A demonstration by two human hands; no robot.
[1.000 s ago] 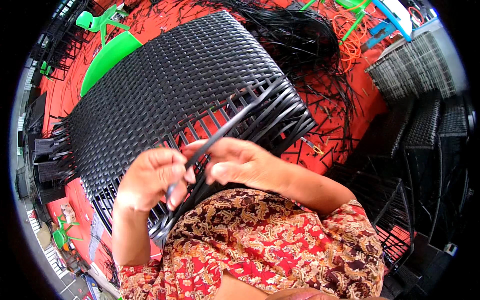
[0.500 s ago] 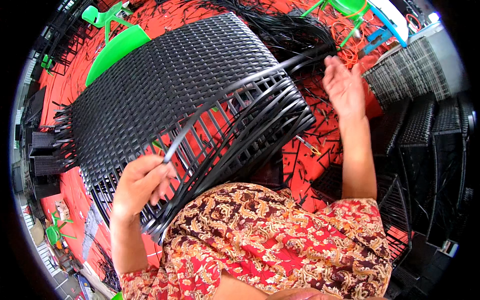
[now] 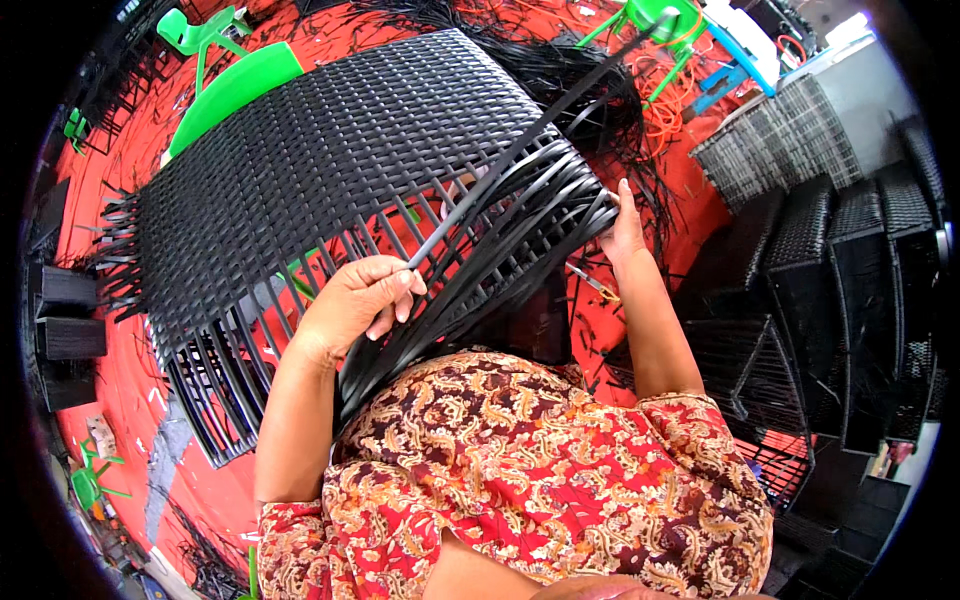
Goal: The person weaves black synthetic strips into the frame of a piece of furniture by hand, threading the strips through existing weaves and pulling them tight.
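Clock: 12 is at the top of the view, and the middle of the picture is the middle of the dial.
Black strip: one long, flat, shiny black plastic strip runs from the left hand, near the middle, up to 1 o'clock.
Left hand: this hand, at 9 o'clock, pinches the near end of the strip between thumb and fingers.
Right hand: this one, at 2 o'clock, has its thumb up and its fingers by the far edge of the bunch; I cannot tell if it grips anything.
Woven panel: the big, dark, bendy-looking black plastic weave sits at 10 to 11 o'clock, with bare bars along its near side.
Loose bunch: many thin black plastic strips lie in a bundle between the two hands (a bit like messy hair).
Around it: a curved bright green plastic seat at 10 to 11 o'clock, a messy black heap of strips near 1, and a grey woven panel at 2.
Step now: it looks like one strip is being handled along the edge of the weave.
Next move: I think it calls for a firm pinch and a flat, untwisted strip, clear of the bunch.
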